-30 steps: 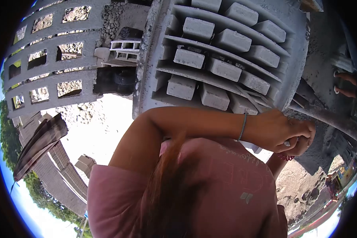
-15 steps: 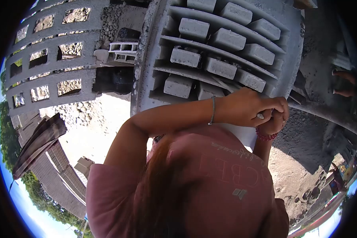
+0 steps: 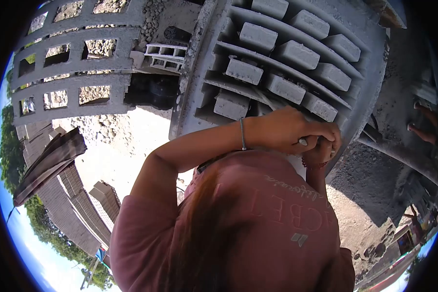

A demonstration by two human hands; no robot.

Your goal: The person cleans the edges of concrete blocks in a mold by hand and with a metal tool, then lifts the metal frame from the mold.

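My left hand (image 3: 282,127), with a ring and a thin bracelet on that arm, reaches across my front and is closed, its fingers curled over my right hand. My right hand (image 3: 318,153), a red beaded bracelet at its wrist, is also closed and partly hidden under the left. Whether it holds anything small I cannot tell. Just beyond both hands lies a grey block mould (image 3: 370,95) with rows of raised rectangular blocks (image 3: 286,88) between divider plates. A narrow grey strip (image 3: 265,99) runs across a divider towards my left hand.
A grey grid with square openings (image 3: 73,57) stands at left, beside hollow blocks (image 3: 166,50) and pebbles (image 3: 155,17). Dark cloth (image 3: 53,163) hangs near stacked blocks (image 3: 104,199). A metal pipe (image 3: 404,160) juts out at right. Another person's legs (image 3: 423,124) show at the far right.
The view has turned slightly, so the mould sits further right and my hands further left in it. My hands stay together, closed, in front of me.
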